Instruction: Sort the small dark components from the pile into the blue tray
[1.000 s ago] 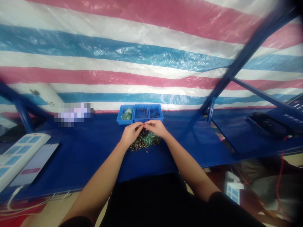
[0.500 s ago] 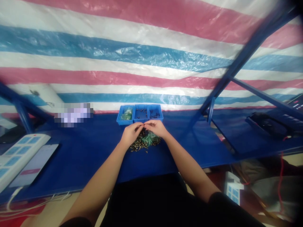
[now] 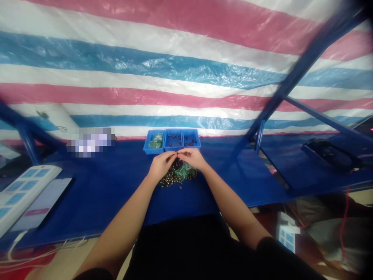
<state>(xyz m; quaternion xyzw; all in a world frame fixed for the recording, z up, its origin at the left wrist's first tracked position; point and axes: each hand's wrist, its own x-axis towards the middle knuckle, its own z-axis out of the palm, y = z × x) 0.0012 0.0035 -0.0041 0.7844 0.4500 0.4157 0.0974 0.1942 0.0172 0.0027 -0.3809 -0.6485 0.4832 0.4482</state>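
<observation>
My left hand [image 3: 161, 165] and my right hand [image 3: 191, 157] meet fingertip to fingertip above a pile of small brass and dark parts [image 3: 174, 178] mixed with green plastic bags [image 3: 184, 171] on the blue table [image 3: 101, 190]. Both hands are closed in a pinch on a tiny piece between them, too small to name. Just behind the hands stand three joined blue bins [image 3: 172, 140]: the left one holds green bags, the middle and right ones hold small dark parts.
A white power strip [image 3: 20, 190] and a phone [image 3: 43, 202] lie at the left table edge. A blue metal frame [image 3: 291, 77] slants up at the right. A black device [image 3: 332, 155] sits at far right. A striped tarp [image 3: 175, 70] hangs behind.
</observation>
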